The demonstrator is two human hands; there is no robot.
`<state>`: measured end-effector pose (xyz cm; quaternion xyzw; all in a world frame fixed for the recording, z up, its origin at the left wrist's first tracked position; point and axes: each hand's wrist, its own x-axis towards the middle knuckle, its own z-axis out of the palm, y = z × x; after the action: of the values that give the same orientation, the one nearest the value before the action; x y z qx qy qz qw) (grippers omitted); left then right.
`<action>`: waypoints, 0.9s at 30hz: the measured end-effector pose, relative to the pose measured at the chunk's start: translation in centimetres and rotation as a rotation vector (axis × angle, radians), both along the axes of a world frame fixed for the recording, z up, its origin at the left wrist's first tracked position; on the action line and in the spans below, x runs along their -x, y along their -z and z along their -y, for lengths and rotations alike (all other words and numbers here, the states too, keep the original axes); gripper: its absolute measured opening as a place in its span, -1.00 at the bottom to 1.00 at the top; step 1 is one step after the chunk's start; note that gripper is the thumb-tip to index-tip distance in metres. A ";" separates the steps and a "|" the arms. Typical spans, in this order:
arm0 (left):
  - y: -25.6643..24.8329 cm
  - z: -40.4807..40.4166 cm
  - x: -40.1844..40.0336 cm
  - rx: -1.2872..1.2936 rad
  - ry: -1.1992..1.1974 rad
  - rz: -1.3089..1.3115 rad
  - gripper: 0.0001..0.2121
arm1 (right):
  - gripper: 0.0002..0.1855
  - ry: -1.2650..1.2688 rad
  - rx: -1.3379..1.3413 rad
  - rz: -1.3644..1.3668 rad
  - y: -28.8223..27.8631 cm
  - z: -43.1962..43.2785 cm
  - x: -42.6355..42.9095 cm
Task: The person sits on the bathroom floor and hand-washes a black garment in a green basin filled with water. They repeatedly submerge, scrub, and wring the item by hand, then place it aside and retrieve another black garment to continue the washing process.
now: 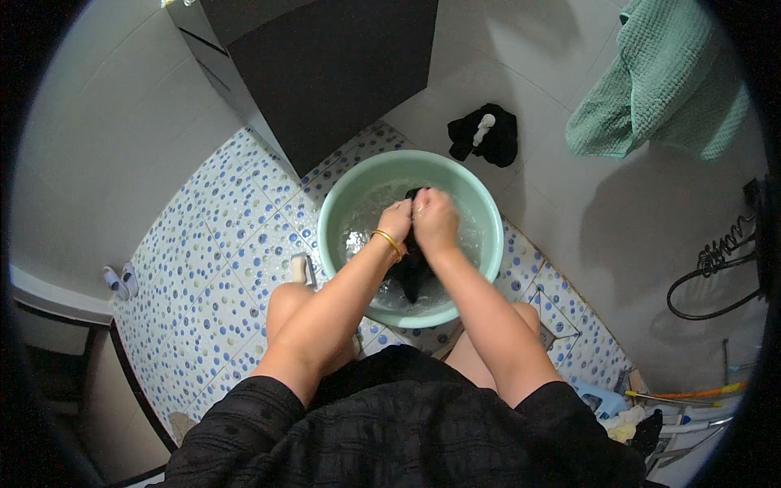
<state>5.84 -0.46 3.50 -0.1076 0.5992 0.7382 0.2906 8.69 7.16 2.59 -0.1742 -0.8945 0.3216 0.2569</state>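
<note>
A round light-green basin (325, 244) of water stands on the tiled floor between my knees. Both hands meet over its middle, gripping a wet black cloth (415, 274) whose lower part hangs into the water. My left hand (396, 221), with a gold-coloured bangle at the wrist, is closed on the cloth's left side. Slightly blurred, my right hand (434, 216) is closed on it from the right, close against the left one. The cloth's upper part is mostly hidden by the fingers. Left of the basin, a pale bar (299, 268), apparently soap, lies beside a grey object.
Beyond the basin, a dark cabinet (335, 73) stands at the upper left, and a black cloth (503, 140) bears a white object (484, 128). A green towel (659, 91) hangs at the upper right. Slippers (121, 282) lie far left; a floor drain (545, 337) is lower right.
</note>
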 end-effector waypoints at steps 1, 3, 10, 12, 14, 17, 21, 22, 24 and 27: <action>-1.5 -0.1 -1.0 0.093 0.013 -0.045 -0.75 | -0.71 0.062 0.004 0.008 0.4 -1.6 0.5; 1.2 0.6 -0.1 0.265 0.293 -0.305 -0.73 | -0.72 0.073 0.032 0.187 1.7 -3.3 0.7; 5.6 3.1 2.9 0.938 -0.002 -0.575 -0.69 | 0.00 0.058 -0.027 0.804 4.0 -2.7 -0.8; 5.0 3.0 1.9 1.107 0.071 -0.546 -0.58 | -0.05 -0.166 -0.214 0.911 4.1 -1.7 -1.3; 6.0 3.1 1.6 1.153 0.185 -0.513 -0.46 | -0.16 -0.376 -0.313 0.877 3.3 -0.9 -1.8; 8.7 3.1 2.7 1.075 0.383 -0.387 -0.49 | -0.31 -0.113 -0.091 0.658 7.1 -2.9 -0.4; 5.4 1.9 2.0 0.624 0.204 -0.400 -0.58 | -0.62 0.097 0.414 0.220 3.8 -2.5 0.7; 6.3 1.6 2.8 0.328 0.078 -0.299 -0.68 | -0.69 0.008 0.445 0.024 2.1 -1.2 0.6; 0.2 0.9 2.0 -0.068 0.086 -0.328 -0.78 | -0.73 -0.170 0.419 -0.249 -0.9 -0.5 -0.6; -3.2 1.2 1.2 -0.307 0.163 -0.391 -0.80 | -0.56 -0.469 0.691 -0.588 -5.2 1.5 -2.4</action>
<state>4.68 -1.62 6.68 0.1313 0.5315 0.8014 0.2408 11.13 5.67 7.75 0.0545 -0.6407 0.6832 0.3461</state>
